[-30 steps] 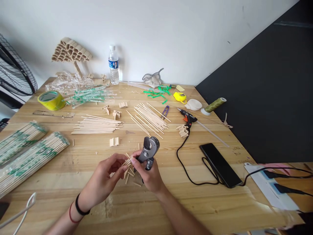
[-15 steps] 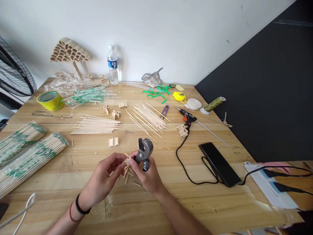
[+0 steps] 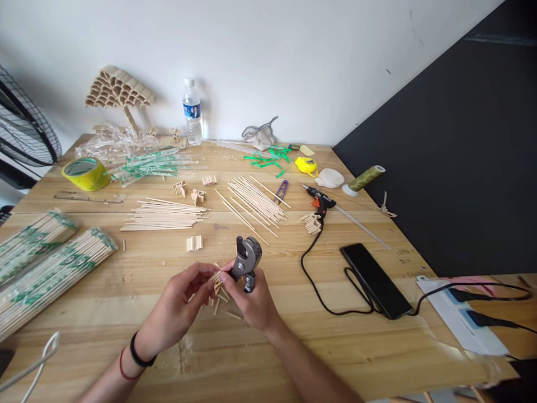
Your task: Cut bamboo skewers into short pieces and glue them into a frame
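Here, stick piece [image 3: 217, 276] pinched between both hands' fingers [image 3: 208, 274].

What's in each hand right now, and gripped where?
Right hand holds the grey cutter by its handles, head pointing up. Left hand pinches a short wooden stick piece at its end with the fingertips, beside the cutter.

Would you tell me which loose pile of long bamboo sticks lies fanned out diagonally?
The pile of long bamboo sticks beside the purple snips; the other loose pile lies level.
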The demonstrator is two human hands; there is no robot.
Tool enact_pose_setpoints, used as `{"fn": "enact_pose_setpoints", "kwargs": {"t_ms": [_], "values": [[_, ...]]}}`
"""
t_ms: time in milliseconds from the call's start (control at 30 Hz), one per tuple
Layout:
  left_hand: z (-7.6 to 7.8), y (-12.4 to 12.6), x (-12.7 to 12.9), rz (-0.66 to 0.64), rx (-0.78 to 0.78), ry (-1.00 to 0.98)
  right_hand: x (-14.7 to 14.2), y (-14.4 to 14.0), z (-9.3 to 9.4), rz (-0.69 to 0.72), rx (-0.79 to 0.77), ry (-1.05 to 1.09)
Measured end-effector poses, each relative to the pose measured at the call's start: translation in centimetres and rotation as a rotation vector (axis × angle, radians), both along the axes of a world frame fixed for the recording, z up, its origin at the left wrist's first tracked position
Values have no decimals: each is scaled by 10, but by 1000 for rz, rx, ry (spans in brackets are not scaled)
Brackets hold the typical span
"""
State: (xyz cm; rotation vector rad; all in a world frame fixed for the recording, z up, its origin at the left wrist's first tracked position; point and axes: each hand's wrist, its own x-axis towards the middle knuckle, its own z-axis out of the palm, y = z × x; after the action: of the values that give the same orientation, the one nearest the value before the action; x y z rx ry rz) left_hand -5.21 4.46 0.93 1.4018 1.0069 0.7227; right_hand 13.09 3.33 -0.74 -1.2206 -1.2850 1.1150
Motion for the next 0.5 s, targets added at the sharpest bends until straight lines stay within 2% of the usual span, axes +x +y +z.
{"fn": "enact_pose_setpoints", "kwargs": {"t_ms": [500], "values": [[-3, 0, 0, -1, -23, 4, 1, 1, 3, 49, 3, 26]]}}
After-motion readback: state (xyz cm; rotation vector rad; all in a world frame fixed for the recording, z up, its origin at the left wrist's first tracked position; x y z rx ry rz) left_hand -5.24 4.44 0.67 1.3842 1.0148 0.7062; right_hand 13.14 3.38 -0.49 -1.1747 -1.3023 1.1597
